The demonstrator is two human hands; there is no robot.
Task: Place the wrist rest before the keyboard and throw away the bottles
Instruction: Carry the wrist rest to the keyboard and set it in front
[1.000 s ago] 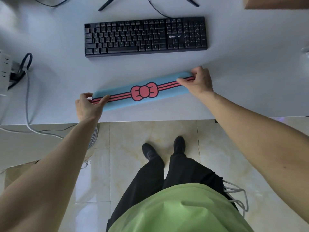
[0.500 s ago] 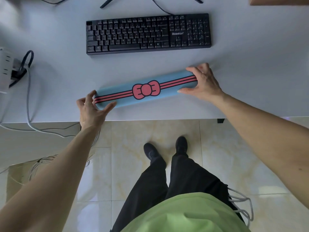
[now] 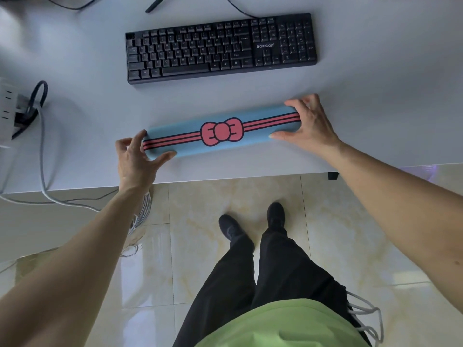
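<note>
A blue wrist rest (image 3: 190,144) with red stripes and a red bow lies on the white desk (image 3: 375,108), a little tilted, some way in front of the black keyboard (image 3: 220,47). My left hand (image 3: 136,159) holds its left end between thumb and fingers. My right hand (image 3: 309,126) grips its right end, thumb at the near edge and fingers over the far edge. No bottles are in view.
A white power strip (image 3: 6,111) with a black plug and grey cables (image 3: 41,156) sits at the desk's left edge. Monitor stand legs (image 3: 156,5) and a cable lie behind the keyboard. Below the desk edge are tiled floor and my feet (image 3: 250,224).
Both hands have slid the wrist rest a little farther onto the desk, toward the keyboard, and the fingers have shifted around its ends.
</note>
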